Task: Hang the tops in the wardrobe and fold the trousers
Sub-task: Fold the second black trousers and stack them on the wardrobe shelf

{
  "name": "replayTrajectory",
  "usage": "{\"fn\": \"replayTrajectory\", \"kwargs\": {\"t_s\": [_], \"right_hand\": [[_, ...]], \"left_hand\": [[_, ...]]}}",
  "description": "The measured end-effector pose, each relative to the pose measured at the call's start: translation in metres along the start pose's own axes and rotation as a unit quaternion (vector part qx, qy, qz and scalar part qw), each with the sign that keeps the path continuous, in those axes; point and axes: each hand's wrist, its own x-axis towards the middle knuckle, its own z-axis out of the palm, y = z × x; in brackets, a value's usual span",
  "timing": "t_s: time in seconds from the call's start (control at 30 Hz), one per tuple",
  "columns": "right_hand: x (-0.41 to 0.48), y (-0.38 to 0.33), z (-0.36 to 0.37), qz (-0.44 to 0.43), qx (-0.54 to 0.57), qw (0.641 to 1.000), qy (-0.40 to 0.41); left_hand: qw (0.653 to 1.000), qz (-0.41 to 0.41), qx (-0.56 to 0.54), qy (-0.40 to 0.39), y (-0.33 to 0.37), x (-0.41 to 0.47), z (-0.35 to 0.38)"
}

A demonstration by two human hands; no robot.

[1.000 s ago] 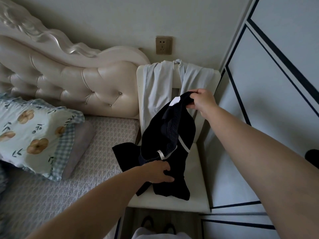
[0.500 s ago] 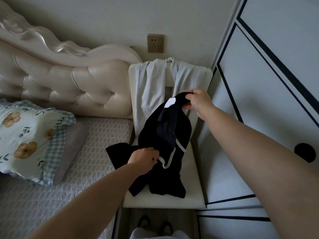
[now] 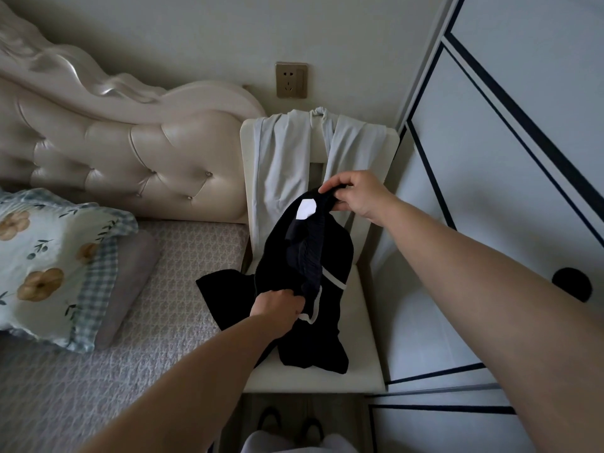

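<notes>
Both arms are stretched out forward. The right hand (image 3: pixel 358 194) is up high, fingers curled over the top edge of the black garment (image 3: pixel 304 256), right by its white label. The left hand (image 3: pixel 277 307) is lower, gripping a bunch of the same fabric near the white cord. The rest sags onto a white chair (image 3: pixel 359 338), with one corner spilling onto the bed (image 3: pixel 170 328). A pale grey garment (image 3: pixel 281 165) is draped over the chair back. There's a tufted headboard (image 3: pixel 137 158) and a floral pillow (image 3: pixel 45 250) on the left, a wardrobe (image 3: pixel 483 223) on the right, and a wall socket (image 3: pixel 291 80) above.

bedroom | tufted headboard (image 3: pixel 130 152) | floral pillow (image 3: pixel 49 256) | wardrobe doors (image 3: pixel 506 191)
</notes>
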Motion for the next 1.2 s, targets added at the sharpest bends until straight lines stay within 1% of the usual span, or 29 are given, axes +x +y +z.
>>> {"fn": "replayTrajectory", "kwargs": {"t_s": [0.07, 0.13, 0.23, 0.3, 0.37, 0.4, 0.43, 0.47, 0.5, 0.57, 0.6, 0.67, 0.73, 0.9, 1.03, 1.1, 1.2], "right_hand": [[-0.001, -0.003, 0.002, 0.007, -0.006, 1.000, -0.001], [0.000, -0.005, 0.003, 0.018, -0.003, 1.000, 0.000], [0.001, -0.006, 0.004, 0.026, -0.003, 1.000, 0.004], [0.001, -0.005, 0.005, 0.025, -0.004, 1.000, 0.008], [0.001, -0.004, 0.005, 0.019, -0.005, 1.000, 0.009], [0.001, -0.003, 0.004, 0.015, -0.006, 1.000, 0.008], [0.001, -0.002, 0.003, 0.013, -0.007, 1.000, 0.009], [0.002, 0.000, 0.002, 0.011, -0.008, 1.000, 0.012], [0.002, 0.001, 0.000, 0.009, -0.008, 1.000, 0.016], [0.003, 0.003, -0.004, 0.006, -0.008, 1.000, 0.023], [0.002, 0.003, -0.006, 0.004, -0.012, 1.000, 0.028], [0.000, 0.004, -0.011, 0.002, -0.025, 0.999, 0.038], [-0.003, 0.004, -0.016, 0.003, -0.043, 0.998, 0.043], [-0.004, 0.003, -0.040, 0.007, -0.154, 0.987, 0.043], [-0.005, 0.003, -0.042, 0.001, -0.144, 0.988, 0.059], [-0.005, 0.002, -0.038, -0.004, -0.138, 0.989, 0.056], [-0.004, 0.003, -0.037, -0.002, -0.146, 0.988, 0.059]], "left_hand": [[0.998, 0.000, -0.061, -0.013, 0.002, -0.002, -0.002], [0.989, 0.007, -0.145, -0.029, 0.010, -0.005, -0.005], [0.974, 0.061, -0.214, -0.038, 0.023, -0.010, -0.005], [0.970, 0.083, -0.226, -0.018, 0.022, -0.011, -0.001], [0.972, 0.054, -0.224, 0.043, 0.011, -0.012, 0.004], [0.974, 0.027, -0.215, 0.070, 0.003, -0.011, 0.007], [0.978, -0.004, -0.193, 0.073, -0.005, -0.011, 0.010], [0.987, -0.033, -0.153, 0.045, -0.012, -0.012, 0.014], [0.995, -0.049, -0.092, -0.003, -0.019, -0.013, 0.018], [0.994, -0.046, 0.046, -0.089, -0.030, -0.018, 0.024], [0.989, -0.040, 0.100, -0.105, -0.035, -0.020, 0.025], [0.980, -0.036, 0.165, -0.108, -0.043, -0.023, 0.021], [0.979, -0.040, 0.178, -0.095, -0.055, -0.025, 0.010], [0.977, -0.072, 0.192, -0.058, -0.094, -0.030, -0.025], [0.987, -0.087, 0.138, 0.006, -0.094, -0.027, -0.038], [0.988, -0.065, 0.140, 0.011, -0.088, -0.027, -0.036], [0.989, -0.006, 0.150, -0.016, -0.084, -0.025, -0.027]]}}
